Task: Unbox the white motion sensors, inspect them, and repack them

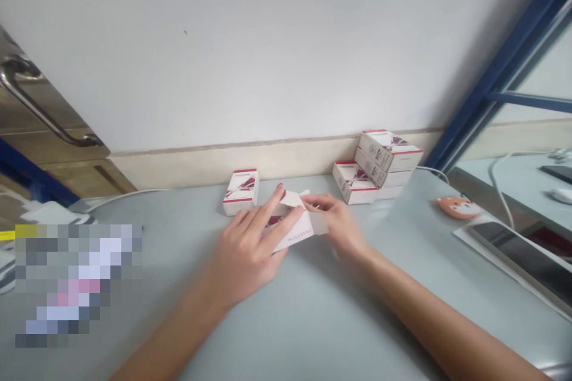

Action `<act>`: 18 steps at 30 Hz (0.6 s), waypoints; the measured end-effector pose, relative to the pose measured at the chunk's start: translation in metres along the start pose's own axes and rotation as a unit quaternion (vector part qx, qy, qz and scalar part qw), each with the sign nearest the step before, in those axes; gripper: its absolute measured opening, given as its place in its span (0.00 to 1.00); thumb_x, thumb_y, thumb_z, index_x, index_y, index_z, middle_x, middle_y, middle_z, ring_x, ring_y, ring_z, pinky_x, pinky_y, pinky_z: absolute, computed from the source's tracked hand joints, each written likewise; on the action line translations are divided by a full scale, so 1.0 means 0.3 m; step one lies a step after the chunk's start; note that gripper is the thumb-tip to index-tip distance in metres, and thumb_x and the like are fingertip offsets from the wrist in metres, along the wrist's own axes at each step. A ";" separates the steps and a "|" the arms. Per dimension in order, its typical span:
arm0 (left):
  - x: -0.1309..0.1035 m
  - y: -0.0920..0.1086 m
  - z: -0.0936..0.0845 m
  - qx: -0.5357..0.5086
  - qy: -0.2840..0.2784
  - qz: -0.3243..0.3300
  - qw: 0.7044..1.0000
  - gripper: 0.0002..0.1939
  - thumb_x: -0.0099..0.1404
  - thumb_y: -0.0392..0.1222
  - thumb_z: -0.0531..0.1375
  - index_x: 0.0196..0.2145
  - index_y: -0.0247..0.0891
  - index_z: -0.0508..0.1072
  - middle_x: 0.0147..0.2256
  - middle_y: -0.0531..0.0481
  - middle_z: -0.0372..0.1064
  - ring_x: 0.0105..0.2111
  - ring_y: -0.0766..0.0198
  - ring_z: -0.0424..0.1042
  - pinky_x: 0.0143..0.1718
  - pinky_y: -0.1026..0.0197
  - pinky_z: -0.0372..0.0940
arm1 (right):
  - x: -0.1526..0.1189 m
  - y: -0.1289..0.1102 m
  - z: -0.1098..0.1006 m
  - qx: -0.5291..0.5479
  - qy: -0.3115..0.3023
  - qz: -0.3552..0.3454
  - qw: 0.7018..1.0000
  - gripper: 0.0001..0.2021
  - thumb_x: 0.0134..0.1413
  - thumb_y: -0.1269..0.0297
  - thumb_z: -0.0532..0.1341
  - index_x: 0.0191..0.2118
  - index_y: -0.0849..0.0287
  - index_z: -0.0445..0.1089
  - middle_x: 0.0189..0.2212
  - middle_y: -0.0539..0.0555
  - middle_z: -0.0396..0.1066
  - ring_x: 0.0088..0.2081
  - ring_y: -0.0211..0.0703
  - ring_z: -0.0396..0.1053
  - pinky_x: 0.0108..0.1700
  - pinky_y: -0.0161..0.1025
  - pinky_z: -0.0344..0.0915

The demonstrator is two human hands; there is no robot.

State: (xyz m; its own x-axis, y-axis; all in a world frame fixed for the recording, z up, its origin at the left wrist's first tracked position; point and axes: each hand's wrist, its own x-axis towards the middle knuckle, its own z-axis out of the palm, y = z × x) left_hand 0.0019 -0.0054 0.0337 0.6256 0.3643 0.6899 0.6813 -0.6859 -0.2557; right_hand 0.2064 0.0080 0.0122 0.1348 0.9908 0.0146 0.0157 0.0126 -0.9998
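Note:
A small white cardboard box (295,234) with red and dark printing, lettered "DETECTOR", is tilted above the middle of the table. Its right end has flaps standing out. My left hand (250,241) is closed around it, fingers over the printed face. At the flapped end, my right hand (337,223) is closed with bent fingertips against the flaps; whether they pinch anything inside is hidden. Behind my left hand a similar closed box (240,191) lies on the table. More boxes of this kind (388,158) are stacked at the back right, with one box (355,182) beside the stack.
The grey-blue table (286,321) meets a white wall (268,53). On the right are an orange-and-white animal-face item (459,207), a dark phone-like slab (513,250) and a white cable (498,184). A blurred-out patch (78,286) and a white plug (49,212) lie left.

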 end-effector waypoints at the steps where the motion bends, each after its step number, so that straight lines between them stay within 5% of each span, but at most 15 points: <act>1: 0.004 -0.001 -0.005 -0.003 0.001 -0.002 1.000 0.30 0.66 0.32 0.62 0.64 0.50 0.69 0.67 0.41 0.67 0.42 0.51 0.81 0.43 0.49 0.75 | 0.002 0.000 0.002 0.012 0.004 0.004 1.000 0.18 0.48 0.47 0.69 0.39 0.55 0.83 0.46 0.57 0.74 0.40 0.48 0.72 0.37 0.41 0.67; 10: 0.010 -0.024 -0.003 -0.056 -0.074 -0.066 0.994 0.35 0.74 0.42 0.60 0.74 0.51 0.55 0.72 0.39 0.58 0.63 0.44 0.71 0.60 0.44 0.69 | 0.030 -0.023 -0.006 -0.075 0.061 -0.081 0.992 0.11 0.50 0.54 0.64 0.33 0.55 0.78 0.34 0.50 0.69 0.32 0.40 0.62 0.37 0.38 0.63; 18: 0.009 -0.060 -0.003 -0.065 -0.071 -0.097 0.991 0.31 0.74 0.43 0.59 0.72 0.51 0.58 0.72 0.40 0.57 0.67 0.45 0.67 0.65 0.42 0.65 | 0.073 -0.083 -0.096 0.041 0.160 -0.090 0.982 0.11 0.55 0.53 0.62 0.36 0.56 0.70 0.34 0.51 0.73 0.37 0.43 0.68 0.39 0.37 0.66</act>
State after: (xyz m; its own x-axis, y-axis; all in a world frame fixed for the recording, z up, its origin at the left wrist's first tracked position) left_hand -0.0090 0.0075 0.0409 0.5416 0.5758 0.6125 0.7451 -0.6662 -0.0326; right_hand 0.2374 0.0256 0.0379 0.4417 0.8788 0.1808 -0.0104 0.2065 -0.9784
